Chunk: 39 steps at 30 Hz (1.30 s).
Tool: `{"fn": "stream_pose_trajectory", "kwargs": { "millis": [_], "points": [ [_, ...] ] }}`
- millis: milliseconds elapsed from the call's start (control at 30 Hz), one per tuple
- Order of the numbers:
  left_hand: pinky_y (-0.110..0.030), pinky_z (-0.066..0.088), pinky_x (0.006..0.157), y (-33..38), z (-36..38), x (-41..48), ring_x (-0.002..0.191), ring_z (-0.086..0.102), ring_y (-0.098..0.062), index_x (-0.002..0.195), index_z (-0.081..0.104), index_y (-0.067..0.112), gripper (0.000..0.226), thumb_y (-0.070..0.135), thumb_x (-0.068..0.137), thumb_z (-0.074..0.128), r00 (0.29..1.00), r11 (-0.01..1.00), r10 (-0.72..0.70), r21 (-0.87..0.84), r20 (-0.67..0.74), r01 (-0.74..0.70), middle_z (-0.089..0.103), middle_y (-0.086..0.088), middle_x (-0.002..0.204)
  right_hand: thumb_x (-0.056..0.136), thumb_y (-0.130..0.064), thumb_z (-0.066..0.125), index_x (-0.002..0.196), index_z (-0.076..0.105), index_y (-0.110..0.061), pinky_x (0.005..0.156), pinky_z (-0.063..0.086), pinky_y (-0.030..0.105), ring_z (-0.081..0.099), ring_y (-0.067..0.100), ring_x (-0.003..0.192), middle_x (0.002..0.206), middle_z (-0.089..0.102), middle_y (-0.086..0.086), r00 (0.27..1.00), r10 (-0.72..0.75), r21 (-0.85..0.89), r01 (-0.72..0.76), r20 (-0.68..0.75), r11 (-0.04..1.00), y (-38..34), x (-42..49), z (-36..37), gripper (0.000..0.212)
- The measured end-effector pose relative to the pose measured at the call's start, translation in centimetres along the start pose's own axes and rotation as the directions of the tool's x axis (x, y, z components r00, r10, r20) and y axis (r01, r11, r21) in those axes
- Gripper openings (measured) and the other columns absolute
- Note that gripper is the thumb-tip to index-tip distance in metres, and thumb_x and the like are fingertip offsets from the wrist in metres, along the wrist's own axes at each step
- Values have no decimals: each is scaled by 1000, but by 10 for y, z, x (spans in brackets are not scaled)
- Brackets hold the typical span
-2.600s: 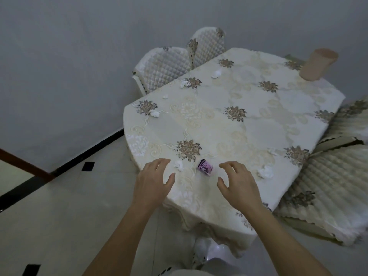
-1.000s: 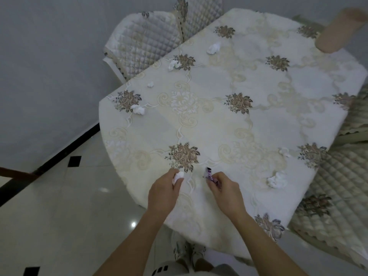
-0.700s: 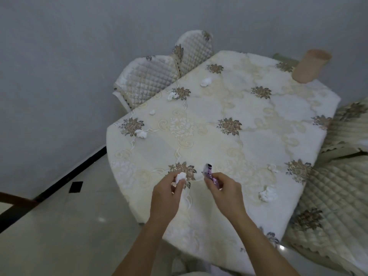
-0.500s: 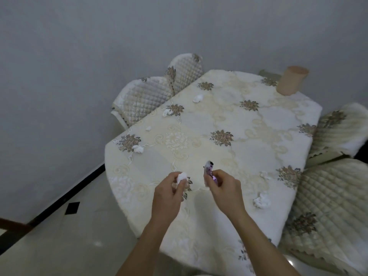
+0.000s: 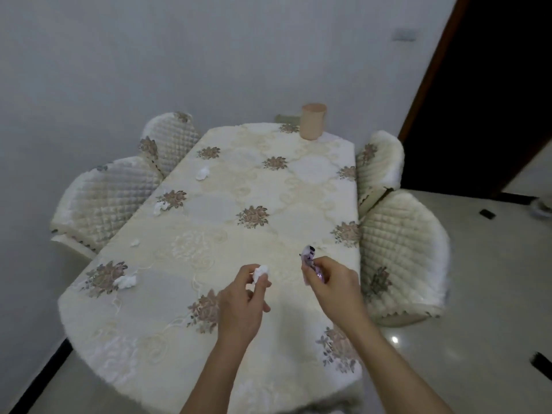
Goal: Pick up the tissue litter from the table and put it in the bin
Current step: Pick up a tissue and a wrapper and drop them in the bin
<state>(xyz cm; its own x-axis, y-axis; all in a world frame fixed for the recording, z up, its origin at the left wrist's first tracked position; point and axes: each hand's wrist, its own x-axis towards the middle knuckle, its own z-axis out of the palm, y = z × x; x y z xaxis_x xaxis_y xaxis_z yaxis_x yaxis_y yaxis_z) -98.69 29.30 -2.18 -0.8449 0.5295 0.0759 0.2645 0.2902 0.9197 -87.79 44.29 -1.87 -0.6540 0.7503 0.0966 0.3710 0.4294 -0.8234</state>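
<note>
My left hand (image 5: 242, 306) pinches a small white tissue ball (image 5: 260, 271) above the near part of the table (image 5: 227, 234). My right hand (image 5: 333, 286) grips a crumpled purple wrapper (image 5: 309, 258), held up over the table's right side. Several white tissue scraps lie on the cloth: one near the left front (image 5: 127, 281), a tiny one (image 5: 135, 242), one further back (image 5: 160, 207) and one at the far left (image 5: 202, 173). A beige bin (image 5: 313, 121) stands upright at the table's far end.
Quilted chairs flank the table: two on the left (image 5: 104, 201) (image 5: 173, 141) and two on the right (image 5: 400, 255) (image 5: 379, 162). A grey wall runs behind. A dark doorway (image 5: 490, 94) opens at the right over a glossy tiled floor.
Both hands closed on the tissue ball and the purple wrapper and lifted them off the cloth. My view has swung right and up, showing the whole table, the bin and the doorway.
</note>
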Motion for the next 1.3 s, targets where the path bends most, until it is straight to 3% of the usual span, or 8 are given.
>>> {"fn": "stream_pose_trajectory", "kwargs": {
  "millis": [200, 333, 533, 667, 833, 933, 1100, 1300],
  "points": [
    [-21, 49, 55, 22, 55, -8, 49, 66, -13, 106, 62, 24, 11, 29, 99, 55, 965, 993, 115, -48, 235, -106, 71, 8, 85, 92, -39, 64, 60, 52, -19, 50, 29, 25, 39, 10, 50, 50, 43, -8, 956, 146, -55, -165, -255, 985, 39, -46, -66, 39],
    [-19, 49, 53, 42, 93, -23, 45, 64, -11, 105, 62, 26, 8, 25, 98, 56, 909, 981, 194, -78, 369, -178, 69, 7, 83, 91, -37, 65, 63, 48, -14, 52, 32, 31, 39, 11, 51, 53, 43, -4, 879, 237, -33, -274, -414, 961, 64, -79, -106, 40],
    [-27, 51, 50, 66, 151, -45, 45, 64, -14, 96, 60, 37, 15, 23, 98, 58, 820, 963, 268, -132, 506, -234, 67, 5, 78, 90, -53, 58, 69, 57, -13, 62, 48, 38, 58, 29, 62, 58, 56, 9, 763, 335, 27, -386, -552, 922, 102, -119, -154, 46],
    [-30, 53, 55, 75, 192, -57, 48, 65, -13, 101, 63, 25, 8, 26, 98, 56, 782, 962, 270, -134, 561, -236, 66, 3, 68, 86, -66, 51, 72, 62, -15, 65, 53, 39, 65, 29, 65, 65, 63, 9, 706, 400, 98, -428, -584, 898, 131, -133, -177, 54],
    [-24, 50, 51, 90, 255, -63, 47, 64, -9, 102, 63, 21, 11, 29, 99, 55, 743, 958, 281, -127, 607, -258, 68, 3, 77, 84, -63, 51, 71, 60, -10, 65, 53, 40, 62, 33, 67, 64, 60, 13, 676, 423, 123, -445, -603, 887, 173, -132, -213, 56],
    [-25, 51, 54, 106, 305, -61, 48, 64, -10, 99, 63, 24, 8, 27, 98, 56, 737, 957, 279, -117, 616, -265, 67, 5, 70, 81, -64, 50, 73, 60, -9, 68, 54, 39, 63, 35, 70, 67, 60, 16, 663, 442, 156, -445, -604, 882, 202, -116, -248, 57],
    [-26, 51, 56, 151, 402, -56, 49, 64, -11, 94, 60, 28, 5, 31, 98, 57, 743, 953, 285, -97, 605, -287, 68, 3, 66, 83, -57, 53, 70, 58, -13, 64, 51, 36, 60, 33, 67, 62, 56, 12, 690, 419, 128, -432, -590, 893, 256, -76, -330, 47],
    [-32, 54, 60, 205, 504, -52, 53, 66, -8, 99, 61, 27, 10, 36, 98, 56, 762, 950, 283, -60, 583, -307, 70, 8, 81, 83, -49, 55, 69, 58, -15, 63, 51, 38, 61, 30, 65, 61, 59, 8, 727, 386, 71, -425, -568, 903, 316, -31, -423, 36]
  ]
}}
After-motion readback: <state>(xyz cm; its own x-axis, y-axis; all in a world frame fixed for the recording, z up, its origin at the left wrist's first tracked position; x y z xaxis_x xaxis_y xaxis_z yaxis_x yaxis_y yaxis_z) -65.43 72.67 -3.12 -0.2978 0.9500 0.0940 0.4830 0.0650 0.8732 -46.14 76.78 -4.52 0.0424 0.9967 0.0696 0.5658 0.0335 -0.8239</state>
